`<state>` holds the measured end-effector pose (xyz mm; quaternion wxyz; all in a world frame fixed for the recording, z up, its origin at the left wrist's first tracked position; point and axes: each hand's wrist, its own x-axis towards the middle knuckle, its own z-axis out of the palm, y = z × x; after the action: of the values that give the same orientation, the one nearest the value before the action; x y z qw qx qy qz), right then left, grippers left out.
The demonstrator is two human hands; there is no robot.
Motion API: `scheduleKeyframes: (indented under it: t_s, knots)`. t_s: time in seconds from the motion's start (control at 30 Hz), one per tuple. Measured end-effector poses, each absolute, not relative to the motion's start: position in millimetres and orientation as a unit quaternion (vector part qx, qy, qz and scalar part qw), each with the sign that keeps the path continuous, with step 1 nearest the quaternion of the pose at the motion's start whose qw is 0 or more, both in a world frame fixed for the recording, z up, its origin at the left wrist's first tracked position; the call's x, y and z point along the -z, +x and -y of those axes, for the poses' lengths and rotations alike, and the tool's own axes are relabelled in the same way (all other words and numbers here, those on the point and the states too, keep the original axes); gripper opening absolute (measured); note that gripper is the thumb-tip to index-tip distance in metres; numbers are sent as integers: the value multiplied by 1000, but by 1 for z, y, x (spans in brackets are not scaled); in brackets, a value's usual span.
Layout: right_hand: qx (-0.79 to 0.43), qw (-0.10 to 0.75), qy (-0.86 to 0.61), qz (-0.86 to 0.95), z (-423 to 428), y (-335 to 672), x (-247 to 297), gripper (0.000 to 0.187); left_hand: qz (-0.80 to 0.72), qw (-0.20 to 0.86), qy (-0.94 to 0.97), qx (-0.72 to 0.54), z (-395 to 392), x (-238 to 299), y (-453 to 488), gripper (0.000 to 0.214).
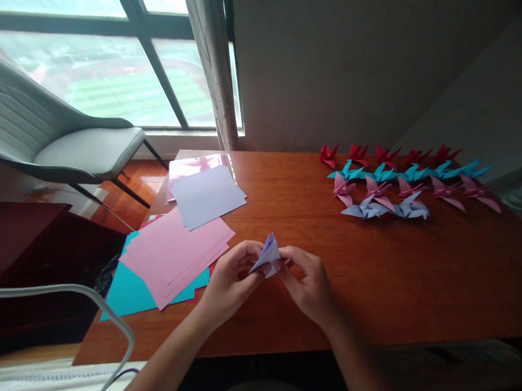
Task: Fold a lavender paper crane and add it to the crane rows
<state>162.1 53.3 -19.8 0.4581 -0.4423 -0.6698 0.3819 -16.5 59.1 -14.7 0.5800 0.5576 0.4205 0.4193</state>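
Note:
Between my two hands, above the front part of the table, is a small folded piece of pale lilac origami paper with pointed tips upward. My left hand is closed on its left side, thumb in front and fingers behind. On the other side my right hand pinches its right edge between thumb and fingers. Parts of the folds are hidden by my fingertips. Two finished lilac paper cranes stand at the front of the rows on the right.
Rows of pink cranes, blue cranes and red cranes fill the back right of the wooden table. Stacked lilac sheets, pink sheets and blue sheets lie on the left. A chair stands by the window.

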Motion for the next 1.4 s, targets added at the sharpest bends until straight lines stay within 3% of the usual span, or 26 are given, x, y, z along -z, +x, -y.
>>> scheduleKeyframes:
  t_s: [0.1,0.23,0.4,0.9,1.1,1.4]
  knots:
    - [-369,453,-455,672,-54,161,20,11,-444,584,517,-440,-61,16,-16,23]
    - [-359,445,-462,678,-54,160,20,10,-439,592,535,-412,-64,13,-17,11]
    - [-368,461,-451,670,-53,162,16,3,-439,599,554,-377,-61,14,-20,12]
    - [-579,488,-378,532,-57,166,23,5,-456,498,657,-335,-56,4,-18,5]
    - [-645,471,-377,469,-56,166,18,9,-427,543,647,-323,-55,-7,-23,29]
    - [-693,400,-363,478,-54,166,16,16,-403,636,539,-376,-68,-12,-23,24]
